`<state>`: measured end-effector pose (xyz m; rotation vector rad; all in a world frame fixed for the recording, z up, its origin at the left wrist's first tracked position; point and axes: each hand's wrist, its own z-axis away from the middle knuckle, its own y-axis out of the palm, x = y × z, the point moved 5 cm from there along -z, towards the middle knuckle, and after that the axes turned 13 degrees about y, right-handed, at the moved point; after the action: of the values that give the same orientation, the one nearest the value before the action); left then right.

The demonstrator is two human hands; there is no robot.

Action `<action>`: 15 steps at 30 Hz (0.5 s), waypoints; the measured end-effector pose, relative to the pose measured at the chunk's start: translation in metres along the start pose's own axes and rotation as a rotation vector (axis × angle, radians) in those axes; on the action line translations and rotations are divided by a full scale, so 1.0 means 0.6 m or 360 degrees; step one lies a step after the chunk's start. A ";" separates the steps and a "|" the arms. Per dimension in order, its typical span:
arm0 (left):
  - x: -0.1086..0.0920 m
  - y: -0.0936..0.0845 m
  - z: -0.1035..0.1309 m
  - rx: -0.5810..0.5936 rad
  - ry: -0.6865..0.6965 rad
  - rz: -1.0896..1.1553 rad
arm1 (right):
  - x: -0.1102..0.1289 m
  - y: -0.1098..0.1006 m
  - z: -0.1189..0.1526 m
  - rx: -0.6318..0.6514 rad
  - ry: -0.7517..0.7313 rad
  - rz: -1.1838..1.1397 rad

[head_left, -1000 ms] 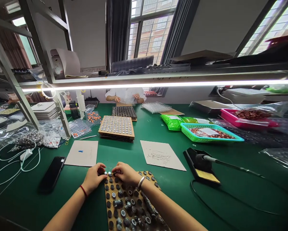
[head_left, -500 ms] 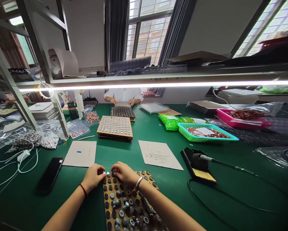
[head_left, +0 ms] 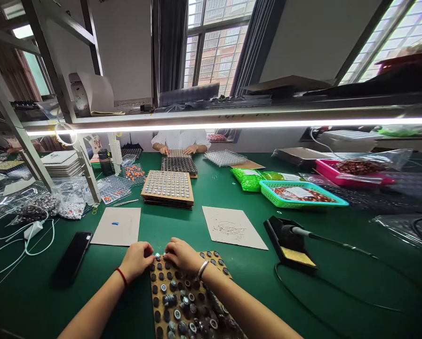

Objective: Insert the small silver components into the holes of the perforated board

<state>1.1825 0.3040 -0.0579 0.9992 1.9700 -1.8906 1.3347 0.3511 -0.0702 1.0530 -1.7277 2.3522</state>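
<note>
A brown board (head_left: 155, 308) with rows of dark round pieces lies at the bottom centre, and loose silvery round parts are scattered on it. At its far left corner is my left hand (head_left: 137, 260), its thumb and index finger pinched together; what they hold is too small to name. My right hand (head_left: 183, 255) reaches over the far edge of the board, fingers closed and pointing down at a dark piece its fingertips mostly hide. One silvery part (head_left: 157, 256) shows between the two hands.
Two cardboard sheets (head_left: 117, 227) (head_left: 234, 228) lie beyond the hands. A phone (head_left: 73, 256) is at left, a soldering iron in its stand (head_left: 290, 245) at right. Behind are stacked boards (head_left: 167, 186), a turquoise basket (head_left: 302, 194) and a person's hands (head_left: 190, 149).
My right hand has shifted slightly right, its fingertips now lower at the board. The left hand has barely moved. Across the table, the other person's hands have moved a little.
</note>
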 end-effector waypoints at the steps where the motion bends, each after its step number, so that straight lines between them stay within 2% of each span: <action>1: 0.002 0.000 0.000 0.0002 -0.0011 0.0020 | -0.003 -0.002 0.000 -0.0003 0.0011 -0.0024; 9: 0.017 -0.013 0.007 -0.0093 -0.0082 0.0243 | -0.027 -0.013 0.006 -0.0004 0.0080 -0.0197; 15: 0.007 -0.002 0.022 0.0073 -0.0062 0.0405 | -0.025 -0.017 0.010 -0.0029 0.0055 -0.0188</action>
<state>1.1749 0.2927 -0.0613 1.1554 1.6936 -1.8067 1.3531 0.3552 -0.0690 1.0733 -1.6248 2.2662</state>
